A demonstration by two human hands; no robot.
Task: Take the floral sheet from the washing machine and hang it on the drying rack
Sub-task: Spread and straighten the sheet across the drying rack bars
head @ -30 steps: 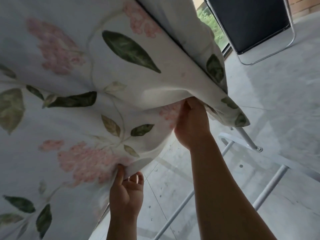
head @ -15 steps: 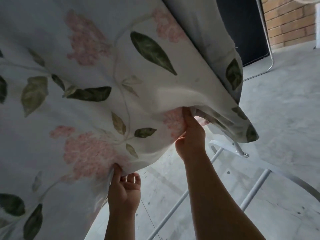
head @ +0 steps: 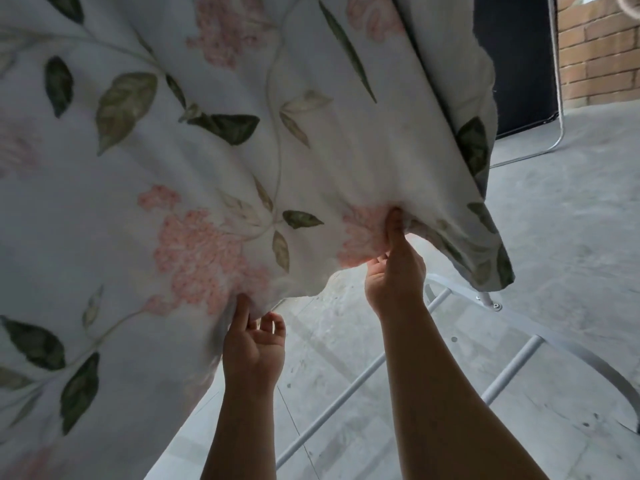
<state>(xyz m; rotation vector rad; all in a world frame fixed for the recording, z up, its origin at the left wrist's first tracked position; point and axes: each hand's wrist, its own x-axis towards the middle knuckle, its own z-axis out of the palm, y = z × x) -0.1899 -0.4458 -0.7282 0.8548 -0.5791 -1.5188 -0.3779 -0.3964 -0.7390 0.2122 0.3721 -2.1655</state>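
Above the drying rack's (head: 512,370) white lower bars, I see the floral sheet (head: 207,133) hanging. My left hand (head: 254,344) and right hand (head: 394,271) each pinch its bottom hem, with open concrete floor (head: 571,220) to the right.

We could not see where the floral sheet (head: 207,150) hung from, since it ran off the top and left edges. It covered most of the drying rack (head: 512,367); only a few lower white bars showed, cut by the right edge. Some fingertips of our left hand (head: 252,351) and right hand (head: 394,271) were tucked behind the hem. The cloth half hid a dark panel (head: 516,64), and a pale blurred shape (head: 628,5) in the top right corner was unreadable.
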